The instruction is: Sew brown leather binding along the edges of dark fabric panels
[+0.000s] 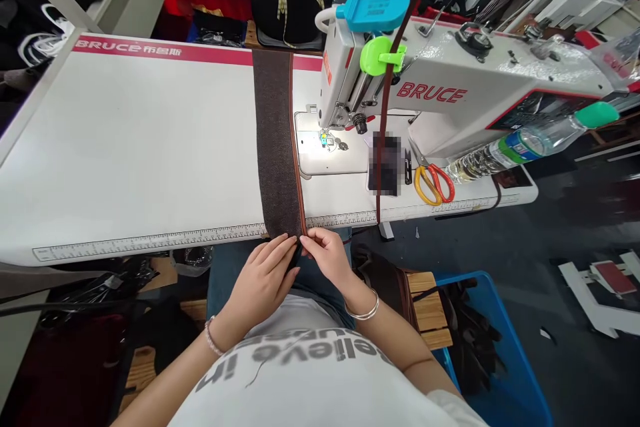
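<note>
A long dark brown strip of fabric (275, 140) with a reddish-brown edging runs across the white sewing table, from its far edge to the near one. At the near end, my left hand (267, 270) lies over the strip with its fingers together on the cloth. My right hand (327, 253) pinches the edged side between thumb and fingers, close beside the left. The lowest part of the strip is hidden under my hands. To the right of the cloth stands the sewing machine (430, 73), its needle area apart from the fabric.
Scissors (434, 183) with red and yellow handles lie near a plastic bottle (530, 140) on the right. A brown tape (385, 107) hangs down before the machine. A blue bin (520, 360) with dark cloth stands at lower right. Another person (285, 0) sits beyond the table.
</note>
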Action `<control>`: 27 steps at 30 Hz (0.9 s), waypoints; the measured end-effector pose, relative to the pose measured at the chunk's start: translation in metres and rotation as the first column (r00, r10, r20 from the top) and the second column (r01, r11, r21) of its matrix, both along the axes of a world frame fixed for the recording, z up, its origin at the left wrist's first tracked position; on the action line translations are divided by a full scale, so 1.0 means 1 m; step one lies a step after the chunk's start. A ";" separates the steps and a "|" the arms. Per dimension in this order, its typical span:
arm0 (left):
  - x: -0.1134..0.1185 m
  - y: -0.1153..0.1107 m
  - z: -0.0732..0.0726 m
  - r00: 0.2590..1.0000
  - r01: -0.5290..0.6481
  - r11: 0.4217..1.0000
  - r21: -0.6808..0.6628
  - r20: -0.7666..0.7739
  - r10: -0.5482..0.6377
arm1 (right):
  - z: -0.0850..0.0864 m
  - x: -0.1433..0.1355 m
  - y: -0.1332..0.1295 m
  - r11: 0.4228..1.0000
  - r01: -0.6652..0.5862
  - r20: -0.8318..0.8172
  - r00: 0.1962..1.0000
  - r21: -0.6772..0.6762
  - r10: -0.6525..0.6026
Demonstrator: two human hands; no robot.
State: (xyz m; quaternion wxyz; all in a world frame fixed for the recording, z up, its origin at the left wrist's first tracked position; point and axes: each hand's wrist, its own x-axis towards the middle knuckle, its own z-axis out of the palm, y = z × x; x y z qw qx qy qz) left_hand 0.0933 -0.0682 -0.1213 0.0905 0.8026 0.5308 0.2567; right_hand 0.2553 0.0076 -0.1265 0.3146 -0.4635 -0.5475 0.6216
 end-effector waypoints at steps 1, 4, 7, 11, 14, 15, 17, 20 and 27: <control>0.000 -0.002 -0.002 0.999 0.006 1.000 0.021 0.040 -0.007 | 0.000 0.001 0.000 1.000 -0.003 -0.021 1.000 -0.007 0.002; 0.004 -0.009 -0.011 0.981 0.113 0.993 0.024 0.159 -0.116 | -0.001 0.004 -0.004 0.999 0.009 -0.095 0.995 -0.043 -0.013; 0.010 -0.014 -0.028 0.952 0.199 0.979 -0.049 0.249 -0.181 | 0.000 0.007 -0.010 0.996 0.024 -0.138 0.990 -0.080 -0.035; 0.015 -0.017 -0.052 0.936 0.103 0.989 -0.104 0.346 -0.062 | 0.002 0.010 -0.022 0.990 0.048 -0.145 0.987 -0.130 -0.066; 0.019 -0.014 -0.055 0.904 0.057 0.986 -0.159 0.426 0.016 | 0.001 0.012 -0.029 0.985 0.052 -0.163 0.983 -0.164 -0.079; 0.021 -0.012 -0.052 0.883 0.058 0.982 -0.181 0.468 0.034 | 0.001 0.013 -0.030 0.985 0.051 -0.171 0.982 -0.164 -0.080; 0.024 -0.008 -0.043 0.835 0.064 0.968 -0.243 0.543 0.081 | -0.001 0.015 -0.032 0.987 0.048 -0.171 0.982 -0.151 -0.074; 0.030 -0.002 -0.030 0.764 0.033 0.920 -0.392 0.603 0.229 | -0.004 0.020 -0.031 0.998 0.021 -0.078 0.997 -0.056 -0.025; 0.037 0.002 -0.022 0.411 0.019 0.790 -0.612 0.725 0.552 | 0.019 0.091 0.015 0.887 -0.037 0.362 0.920 0.460 -0.150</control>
